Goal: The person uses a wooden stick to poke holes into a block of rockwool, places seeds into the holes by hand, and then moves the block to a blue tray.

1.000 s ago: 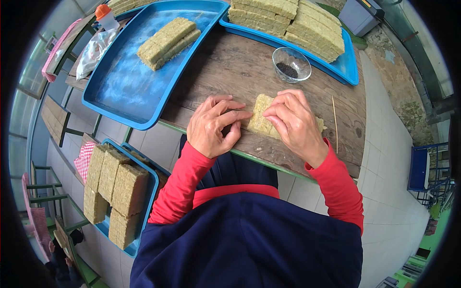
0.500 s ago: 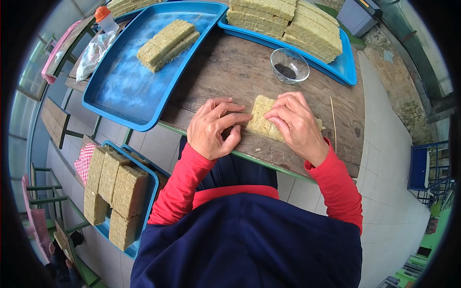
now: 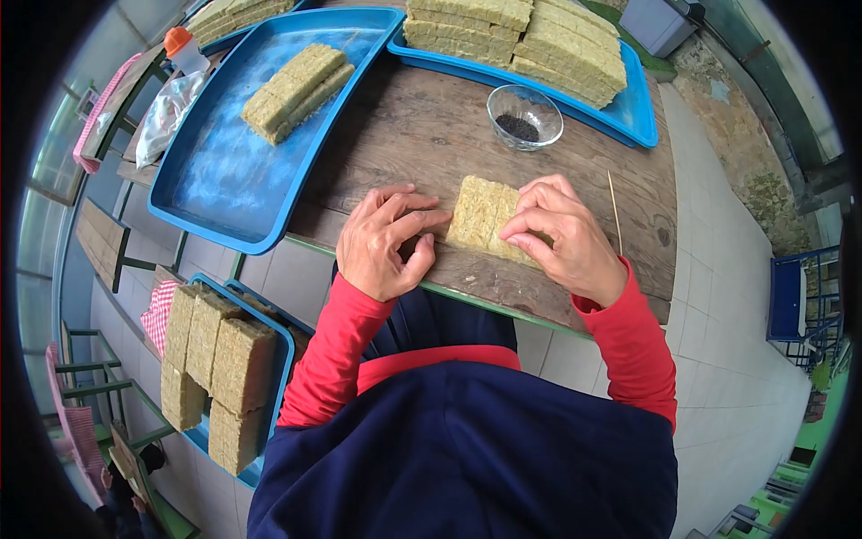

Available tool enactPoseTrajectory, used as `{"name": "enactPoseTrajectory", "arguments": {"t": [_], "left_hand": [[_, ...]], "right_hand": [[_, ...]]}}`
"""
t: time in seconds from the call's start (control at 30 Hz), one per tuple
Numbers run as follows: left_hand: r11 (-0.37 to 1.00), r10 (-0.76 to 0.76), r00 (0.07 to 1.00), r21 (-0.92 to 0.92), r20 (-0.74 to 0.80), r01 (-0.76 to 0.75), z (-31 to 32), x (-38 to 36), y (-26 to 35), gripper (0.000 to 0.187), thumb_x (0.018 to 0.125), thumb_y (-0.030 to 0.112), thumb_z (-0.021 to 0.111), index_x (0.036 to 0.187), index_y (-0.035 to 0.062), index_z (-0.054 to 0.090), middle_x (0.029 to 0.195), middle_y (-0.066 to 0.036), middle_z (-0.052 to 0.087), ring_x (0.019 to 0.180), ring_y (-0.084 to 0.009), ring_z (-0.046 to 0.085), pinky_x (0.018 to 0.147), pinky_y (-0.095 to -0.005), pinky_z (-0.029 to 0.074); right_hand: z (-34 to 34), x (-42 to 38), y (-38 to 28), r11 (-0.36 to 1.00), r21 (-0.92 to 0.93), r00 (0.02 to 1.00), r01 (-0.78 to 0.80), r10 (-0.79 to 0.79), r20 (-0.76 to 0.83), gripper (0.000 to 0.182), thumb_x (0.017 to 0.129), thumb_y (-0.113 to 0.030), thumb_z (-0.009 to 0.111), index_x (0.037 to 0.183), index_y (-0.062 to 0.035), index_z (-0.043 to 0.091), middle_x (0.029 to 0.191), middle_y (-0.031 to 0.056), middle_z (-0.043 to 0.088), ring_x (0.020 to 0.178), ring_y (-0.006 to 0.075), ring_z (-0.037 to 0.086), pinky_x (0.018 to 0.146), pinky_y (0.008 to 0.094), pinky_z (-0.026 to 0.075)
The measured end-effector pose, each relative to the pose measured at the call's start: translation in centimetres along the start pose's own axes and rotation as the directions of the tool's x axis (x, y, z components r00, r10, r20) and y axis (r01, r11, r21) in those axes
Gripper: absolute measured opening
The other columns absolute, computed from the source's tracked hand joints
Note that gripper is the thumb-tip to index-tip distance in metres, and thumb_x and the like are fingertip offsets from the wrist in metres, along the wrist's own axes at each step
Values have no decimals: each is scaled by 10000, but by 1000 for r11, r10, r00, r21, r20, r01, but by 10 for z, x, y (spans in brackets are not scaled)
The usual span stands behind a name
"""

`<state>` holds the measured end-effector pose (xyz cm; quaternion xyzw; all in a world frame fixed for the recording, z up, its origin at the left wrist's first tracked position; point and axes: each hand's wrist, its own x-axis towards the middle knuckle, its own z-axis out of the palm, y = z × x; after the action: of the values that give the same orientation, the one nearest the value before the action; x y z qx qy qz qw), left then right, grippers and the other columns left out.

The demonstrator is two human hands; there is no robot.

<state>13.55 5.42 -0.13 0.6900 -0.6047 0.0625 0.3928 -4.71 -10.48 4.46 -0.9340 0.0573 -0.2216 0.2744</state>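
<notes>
With our right hand (image 3: 575,242) we are pressing fingers together over the fibrous slab (image 3: 476,211) on the bench (image 3: 404,135), our left hand (image 3: 382,244) resting beside it, fingers spread

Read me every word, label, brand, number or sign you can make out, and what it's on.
No readable text anywhere in view.
Pale block, glass bowl, thin stick and large blue tray: no lettering visible.
White bag and grey bin: any print is too small or blurred to read.
</notes>
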Motion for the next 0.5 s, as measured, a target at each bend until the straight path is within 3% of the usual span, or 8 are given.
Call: {"name": "enactPoseTrajectory", "arguments": {"t": [0.5], "left_hand": [[1000, -11, 1000, 22, -17, 12, 1, 0, -1, 276, 667, 121, 628, 922, 151, 729, 1016, -6, 681, 1049, -263, 592, 887, -380, 486]], "right_hand": [[2, 0, 4, 999, 29, 1000, -14, 14, 2, 99, 750, -24, 694, 842, -57, 712, 842, 58, 568, 924, 256, 521, 814, 359, 442]]}}
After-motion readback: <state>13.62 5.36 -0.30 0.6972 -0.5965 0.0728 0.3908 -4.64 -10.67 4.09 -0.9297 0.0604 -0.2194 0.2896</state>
